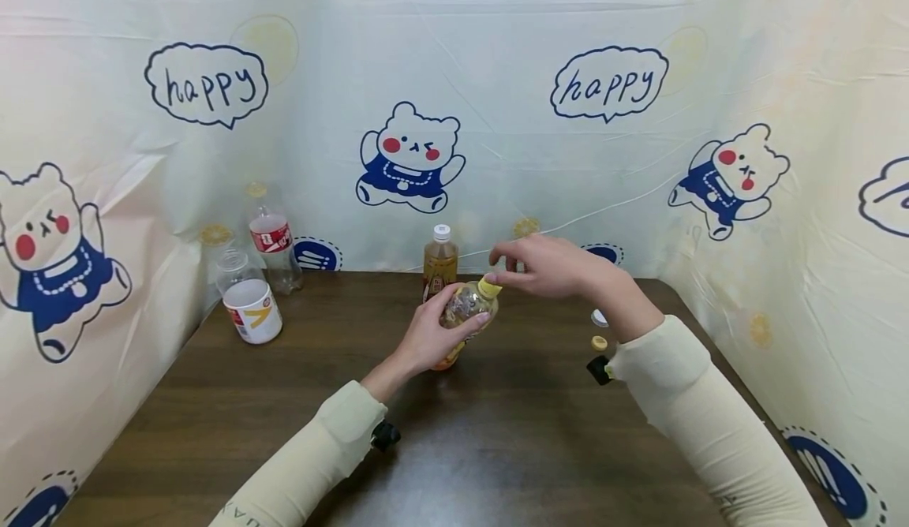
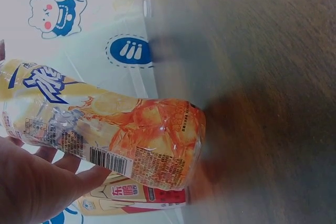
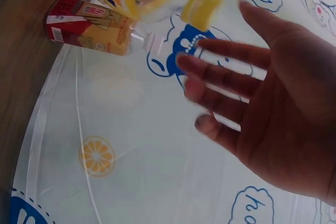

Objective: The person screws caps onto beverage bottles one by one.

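Note:
My left hand (image 1: 435, 333) grips a clear drink bottle (image 2: 110, 124) with a yellow and orange label, tilted with its top toward the right. A yellow cap (image 3: 201, 9) sits on the bottle's neck. Beside that cap, my right hand (image 1: 550, 265) hovers with fingers loosely bent; in the right wrist view a gap shows between fingers and cap, and the palm holds nothing. Behind the gripped bottle stands another bottle (image 1: 441, 263) with a white cap and a red and tan label.
At the back left stand an uncapped clear jar (image 1: 253, 306) with a white label and a soda bottle (image 1: 273, 243) with a red label. Near my right forearm lie a yellow cap (image 1: 600, 343) and a white cap (image 1: 600, 319). Printed curtains surround the brown table (image 1: 298, 385).

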`<state>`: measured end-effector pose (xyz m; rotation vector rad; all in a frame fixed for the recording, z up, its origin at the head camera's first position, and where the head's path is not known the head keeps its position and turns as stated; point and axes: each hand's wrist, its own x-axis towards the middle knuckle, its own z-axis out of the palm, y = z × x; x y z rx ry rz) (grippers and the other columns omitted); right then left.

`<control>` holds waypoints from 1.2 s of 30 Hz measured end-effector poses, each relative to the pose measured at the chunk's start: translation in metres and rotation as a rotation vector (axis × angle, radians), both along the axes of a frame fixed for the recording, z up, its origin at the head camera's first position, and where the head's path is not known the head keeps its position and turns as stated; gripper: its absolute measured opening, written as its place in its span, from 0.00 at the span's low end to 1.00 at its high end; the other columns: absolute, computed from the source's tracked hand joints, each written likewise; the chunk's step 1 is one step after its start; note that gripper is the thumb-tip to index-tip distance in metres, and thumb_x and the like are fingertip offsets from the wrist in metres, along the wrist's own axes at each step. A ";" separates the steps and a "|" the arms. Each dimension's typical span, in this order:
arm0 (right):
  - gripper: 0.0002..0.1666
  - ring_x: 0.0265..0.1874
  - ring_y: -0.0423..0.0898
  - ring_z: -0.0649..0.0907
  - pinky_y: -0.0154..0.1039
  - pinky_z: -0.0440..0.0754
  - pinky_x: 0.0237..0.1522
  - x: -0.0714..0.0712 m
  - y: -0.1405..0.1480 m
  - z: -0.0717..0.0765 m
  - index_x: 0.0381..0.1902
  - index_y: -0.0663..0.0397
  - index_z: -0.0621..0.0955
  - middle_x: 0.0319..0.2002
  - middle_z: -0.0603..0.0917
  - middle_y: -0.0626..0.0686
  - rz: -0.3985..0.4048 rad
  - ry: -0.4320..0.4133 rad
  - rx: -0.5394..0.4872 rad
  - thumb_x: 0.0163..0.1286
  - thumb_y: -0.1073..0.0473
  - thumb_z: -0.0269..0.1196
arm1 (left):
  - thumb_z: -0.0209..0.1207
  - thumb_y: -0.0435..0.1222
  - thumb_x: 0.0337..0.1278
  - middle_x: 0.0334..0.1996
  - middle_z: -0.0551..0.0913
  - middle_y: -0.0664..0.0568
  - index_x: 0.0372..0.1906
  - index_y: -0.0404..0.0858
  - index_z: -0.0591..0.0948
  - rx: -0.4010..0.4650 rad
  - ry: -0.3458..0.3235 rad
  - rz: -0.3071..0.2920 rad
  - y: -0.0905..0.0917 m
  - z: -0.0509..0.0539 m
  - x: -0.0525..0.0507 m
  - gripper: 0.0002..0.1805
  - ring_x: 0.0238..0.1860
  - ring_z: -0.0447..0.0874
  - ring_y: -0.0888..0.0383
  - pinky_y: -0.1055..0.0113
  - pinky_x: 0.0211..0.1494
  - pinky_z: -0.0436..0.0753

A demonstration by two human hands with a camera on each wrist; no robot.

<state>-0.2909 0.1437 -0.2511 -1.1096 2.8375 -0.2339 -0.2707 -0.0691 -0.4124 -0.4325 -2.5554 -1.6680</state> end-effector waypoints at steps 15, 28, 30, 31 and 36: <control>0.11 0.24 0.43 0.75 0.39 0.74 0.26 0.001 -0.009 -0.011 0.39 0.47 0.83 0.24 0.78 0.45 0.065 -0.023 -0.021 0.73 0.47 0.67 | 0.67 0.62 0.57 0.58 0.80 0.56 0.69 0.58 0.72 0.004 0.002 -0.010 0.000 -0.005 0.001 0.37 0.53 0.80 0.54 0.52 0.54 0.85; 0.22 0.31 0.43 0.80 0.42 0.79 0.32 0.005 -0.001 -0.002 0.50 0.44 0.84 0.32 0.83 0.44 -0.049 0.021 0.019 0.77 0.36 0.57 | 0.68 0.62 0.57 0.57 0.80 0.56 0.69 0.58 0.72 0.017 -0.006 -0.008 -0.001 -0.003 0.002 0.36 0.54 0.80 0.53 0.50 0.55 0.84; 0.24 0.34 0.43 0.81 0.41 0.80 0.36 0.005 0.000 0.000 0.61 0.44 0.80 0.36 0.84 0.43 -0.014 0.004 0.012 0.75 0.39 0.61 | 0.68 0.62 0.57 0.57 0.80 0.56 0.69 0.59 0.72 0.017 -0.010 -0.006 0.000 -0.003 0.002 0.36 0.54 0.80 0.53 0.50 0.55 0.84; 0.25 0.34 0.43 0.81 0.41 0.80 0.36 0.004 0.000 -0.001 0.63 0.44 0.79 0.37 0.84 0.44 0.007 -0.009 0.007 0.75 0.41 0.63 | 0.67 0.62 0.57 0.57 0.80 0.56 0.69 0.59 0.72 0.017 -0.007 -0.007 0.000 -0.003 0.001 0.36 0.54 0.80 0.53 0.50 0.55 0.84; 0.18 0.31 0.42 0.80 0.40 0.79 0.34 0.002 -0.004 -0.006 0.56 0.48 0.82 0.34 0.83 0.44 0.106 -0.025 -0.041 0.73 0.50 0.67 | 0.67 0.61 0.58 0.57 0.80 0.56 0.69 0.58 0.73 0.021 0.020 -0.018 0.000 -0.003 0.000 0.35 0.53 0.81 0.53 0.51 0.54 0.85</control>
